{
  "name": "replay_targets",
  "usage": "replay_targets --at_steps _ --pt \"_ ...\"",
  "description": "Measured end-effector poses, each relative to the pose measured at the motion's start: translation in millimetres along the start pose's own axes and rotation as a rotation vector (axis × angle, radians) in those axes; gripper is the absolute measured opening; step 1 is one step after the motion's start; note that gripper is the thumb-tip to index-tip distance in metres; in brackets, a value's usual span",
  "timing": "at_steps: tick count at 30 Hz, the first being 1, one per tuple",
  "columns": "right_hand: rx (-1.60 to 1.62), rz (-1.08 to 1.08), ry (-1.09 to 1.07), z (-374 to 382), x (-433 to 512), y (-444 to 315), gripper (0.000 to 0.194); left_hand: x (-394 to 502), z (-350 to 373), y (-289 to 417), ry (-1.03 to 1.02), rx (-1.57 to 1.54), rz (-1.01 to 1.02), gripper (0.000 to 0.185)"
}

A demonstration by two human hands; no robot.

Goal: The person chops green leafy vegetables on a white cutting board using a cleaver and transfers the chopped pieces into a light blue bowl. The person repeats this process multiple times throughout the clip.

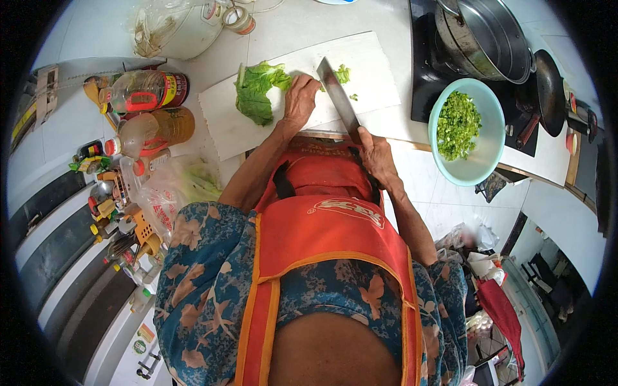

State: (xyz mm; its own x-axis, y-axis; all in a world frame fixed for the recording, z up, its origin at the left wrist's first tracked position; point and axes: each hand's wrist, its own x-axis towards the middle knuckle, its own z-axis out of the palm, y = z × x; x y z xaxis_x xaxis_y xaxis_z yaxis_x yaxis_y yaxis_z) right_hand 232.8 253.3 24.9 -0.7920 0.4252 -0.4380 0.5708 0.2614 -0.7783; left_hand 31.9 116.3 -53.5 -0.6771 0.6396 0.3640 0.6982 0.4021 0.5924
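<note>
A white cutting board [357, 53] lies on the counter before me. My left hand [301, 99] presses the right end of a leafy green vegetable [258, 94] onto the board, its fingers curled close to the blade. My right hand [379, 157] is closed around the handle of a kitchen cleaver [340, 94], whose blade slants away across the board just right of my left fingertips. Small cut pieces of greens [343, 74] lie right of the blade. Farther right, a pale turquoise bowl [495, 144] holds chopped greens [457, 125].
A large steel pot [483, 43] and a dark wok [549, 94] stand at the right by the black cooktop [421, 72]. Oil bottles [149, 90], a plastic bag of vegetables [169, 188] and several utensils crowd the left side. An open jar [239, 20] stands at the back.
</note>
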Motion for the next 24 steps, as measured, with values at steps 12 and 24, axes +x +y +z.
replay_targets --at_steps 12,24 --pt "-0.096 0.003 -0.143 -29 1 -34 0.063 -1 5 -2 0.027 0.013 -0.066 0.004" --pt "0.089 -0.027 0.028 -17 -22 -23 0.048 9 25 8 0.027 0.052 -0.235 0.009"
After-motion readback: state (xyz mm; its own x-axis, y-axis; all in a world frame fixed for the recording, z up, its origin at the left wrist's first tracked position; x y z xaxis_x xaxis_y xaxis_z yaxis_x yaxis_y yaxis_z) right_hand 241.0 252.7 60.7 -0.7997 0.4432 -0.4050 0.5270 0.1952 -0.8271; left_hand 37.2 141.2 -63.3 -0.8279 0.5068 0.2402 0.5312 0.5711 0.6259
